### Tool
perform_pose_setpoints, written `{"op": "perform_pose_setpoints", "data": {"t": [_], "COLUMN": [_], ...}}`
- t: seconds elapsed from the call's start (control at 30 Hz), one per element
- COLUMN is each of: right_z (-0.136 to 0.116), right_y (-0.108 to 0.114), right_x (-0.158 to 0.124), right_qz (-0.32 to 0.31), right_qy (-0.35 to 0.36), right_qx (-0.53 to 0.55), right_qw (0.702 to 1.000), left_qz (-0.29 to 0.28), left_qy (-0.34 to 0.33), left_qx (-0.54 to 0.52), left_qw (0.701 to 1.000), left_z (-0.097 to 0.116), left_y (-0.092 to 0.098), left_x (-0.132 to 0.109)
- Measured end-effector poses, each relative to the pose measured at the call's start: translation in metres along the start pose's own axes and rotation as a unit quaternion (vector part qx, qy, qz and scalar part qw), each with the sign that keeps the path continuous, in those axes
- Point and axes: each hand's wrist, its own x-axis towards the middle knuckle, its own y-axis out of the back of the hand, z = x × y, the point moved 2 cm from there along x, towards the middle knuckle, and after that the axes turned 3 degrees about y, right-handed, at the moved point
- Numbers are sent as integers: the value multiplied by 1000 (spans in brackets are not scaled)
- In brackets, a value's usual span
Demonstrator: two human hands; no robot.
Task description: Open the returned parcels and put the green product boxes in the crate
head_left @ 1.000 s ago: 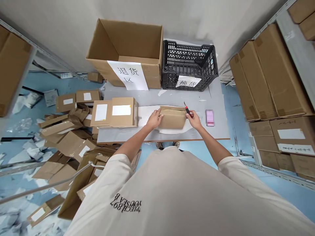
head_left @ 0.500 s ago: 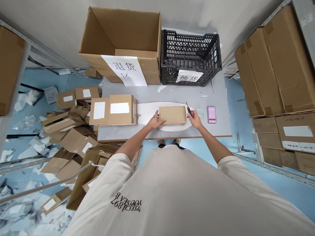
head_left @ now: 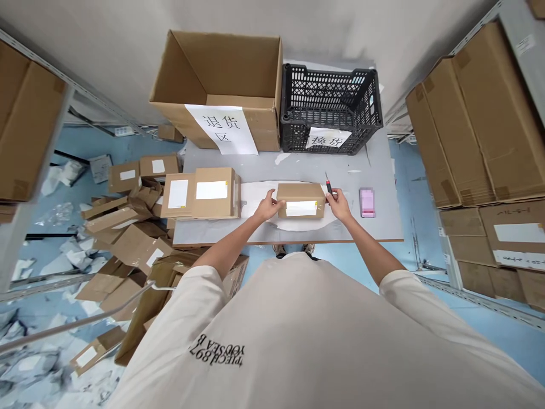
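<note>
A small brown cardboard parcel [head_left: 300, 194] stands on edge on the grey table [head_left: 374, 227], its white label facing me. My left hand [head_left: 268, 207] grips the parcel's left end. My right hand [head_left: 338, 203] touches its right end while pinching a red-handled utility knife [head_left: 328, 185] with the blade pointing away from me. The parcel rests on a white sheet [head_left: 255, 200] spread on the table.
Two labelled brown parcels [head_left: 200, 193] lie at the table's left. A big open carton [head_left: 221, 91] with a paper sign and a black plastic crate [head_left: 330, 111] stand at the back. A pink phone [head_left: 367, 203] lies right. Several boxes litter the floor at left; shelves of flat cartons flank both sides.
The parcel lay flat with its plain face up half a second ago; now it is tipped up so the labelled side faces me. My right hand moved in against its right end.
</note>
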Motion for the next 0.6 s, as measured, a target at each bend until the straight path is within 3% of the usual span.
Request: {"op": "perform_pose_setpoints", "data": {"t": [0.13,0.23,0.33,0.43,0.5,0.6], "right_z": [-13,-17,-21,-32,-46,-72], "right_y": [2,0,-1,5,10,9], "right_x": [9,16,22,26,24,18], "right_qz": [4,1,-9,0,3,-77], "right_qy": [-2,1,5,33,71,125], "right_qx": [-23,-39,-37,-81,-132,-195], "right_qw": [1000,999,999,996,989,970], "left_qz": [56,75,108,147,144,119], "left_qy": [9,-23,-88,-176,-229,-286], "left_qx": [10,-2,16,101,170,244], "left_qw": [998,997,990,968,948,919], "left_z": [13,16,14,8,2,-11], "left_y": [2,-5,-11,-16,-21,-26], "left_x": [7,14,16,11,5,-5]}}
